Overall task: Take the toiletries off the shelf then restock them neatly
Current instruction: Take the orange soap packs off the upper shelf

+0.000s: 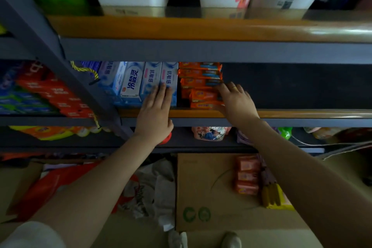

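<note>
Left grip (pixel 154 110) flat on toothpaste boxes (pixel 159 81), right grip (pixel 236 99) flat against orange soap packs (pixel 201 86)

The toothpaste boxes (pixel 149 82) under my left hand are white and pale blue with dark blue lettering. The soap bars (pixel 201 84) beside them are orange with blue panels. The shelf (pixel 302 113) has an orange-brown edge on grey steel. On the brown cardboard box (pixel 205 193) below sit green recycling marks.
</note>
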